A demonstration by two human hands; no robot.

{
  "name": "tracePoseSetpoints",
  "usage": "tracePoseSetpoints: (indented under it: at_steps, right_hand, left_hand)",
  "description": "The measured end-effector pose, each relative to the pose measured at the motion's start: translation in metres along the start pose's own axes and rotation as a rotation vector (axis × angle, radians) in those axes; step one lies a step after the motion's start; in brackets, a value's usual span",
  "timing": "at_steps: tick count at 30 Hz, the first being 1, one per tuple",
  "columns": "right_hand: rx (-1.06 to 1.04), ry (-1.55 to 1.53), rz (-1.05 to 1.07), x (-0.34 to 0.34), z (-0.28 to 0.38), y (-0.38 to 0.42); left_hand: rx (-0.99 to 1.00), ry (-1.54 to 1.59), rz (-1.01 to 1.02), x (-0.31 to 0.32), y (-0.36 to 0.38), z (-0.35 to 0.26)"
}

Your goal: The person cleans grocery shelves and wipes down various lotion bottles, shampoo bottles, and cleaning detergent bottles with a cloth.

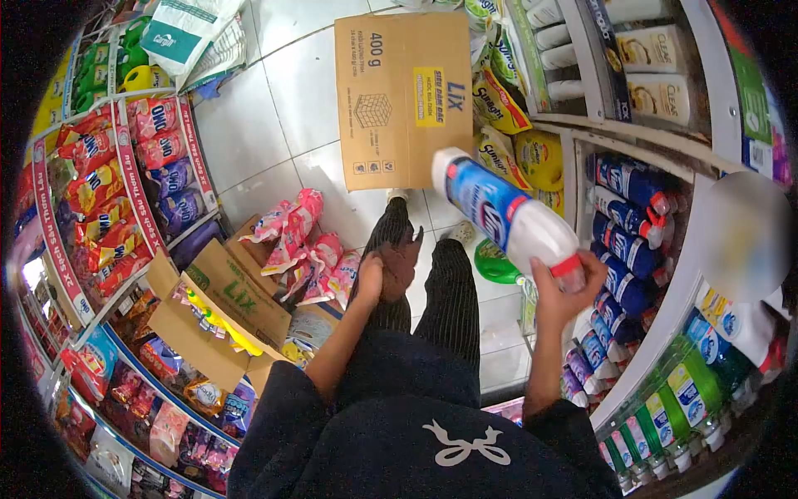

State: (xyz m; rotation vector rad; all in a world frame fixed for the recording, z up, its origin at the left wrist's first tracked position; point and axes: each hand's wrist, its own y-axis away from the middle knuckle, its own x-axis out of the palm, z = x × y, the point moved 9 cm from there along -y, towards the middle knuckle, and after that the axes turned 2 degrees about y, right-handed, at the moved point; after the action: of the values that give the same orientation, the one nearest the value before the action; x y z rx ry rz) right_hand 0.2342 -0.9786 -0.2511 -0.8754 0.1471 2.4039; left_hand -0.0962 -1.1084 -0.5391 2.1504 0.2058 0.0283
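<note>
My right hand (565, 287) grips a white bottle (507, 212) by its neck, close to the red cap. The bottle has a blue label and lies tilted in the air, its base toward the upper left. A crumpled brown cloth (399, 270) hangs from my left hand (369, 279), whose fingers are closed on it in front of my striped trouser leg. Beside my right hand, a shelf on the right holds rows of dark blue bottles (619, 270) with red caps.
A large closed cardboard box (399, 100) stands ahead on the white tiled floor (249, 125). Pink packets (303, 224) and an open carton (237, 291) lie at left. Shelves of detergent bags (100, 187) line the left side. Yellow pouches (499, 100) sit beside the box.
</note>
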Motion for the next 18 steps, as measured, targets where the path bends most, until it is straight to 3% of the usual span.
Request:
tracePoseSetpoints:
  at_steps: [3,5,7,9,11,13,14,16,17,18]
  right_hand:
    - [0.026,0.041,0.015,0.049,0.023,-0.006]
    - [0.152,-0.022,0.039,0.076,0.02,0.001]
    - [0.051,-0.034,0.002,0.086,0.045,-0.004]
    - [0.036,-0.024,0.024,0.097,0.057,-0.007]
    - [-0.135,0.056,0.1,0.114,0.067,-0.004]
    - [-0.143,0.049,0.127,0.126,0.077,-0.01]
    - [-0.207,0.087,0.186,0.133,0.086,-0.019]
    - [-0.323,0.158,0.288,0.146,0.1,-0.034]
    - [-0.233,0.088,0.316,0.153,0.093,-0.032]
    - [-0.249,0.015,0.246,0.158,0.09,-0.029]
  left_hand:
    - [0.02,0.141,-0.123,-0.027,-0.022,-0.028]
    - [-0.065,0.426,0.014,-0.012,-0.029,-0.064]
    - [-0.16,0.561,0.124,0.021,0.004,-0.139]
    - [0.086,0.272,0.168,0.038,0.015,-0.19]
    - [0.376,0.046,0.195,0.066,0.029,-0.234]
    - [0.692,-0.141,0.142,0.087,0.071,-0.306]
    - [0.86,-0.235,-0.009,0.083,0.085,-0.333]
    - [0.734,-0.046,0.045,0.078,0.077,-0.341]
    - [0.712,0.016,0.077,0.077,0.072,-0.341]
    - [0.824,-0.053,0.017,0.074,0.074,-0.346]
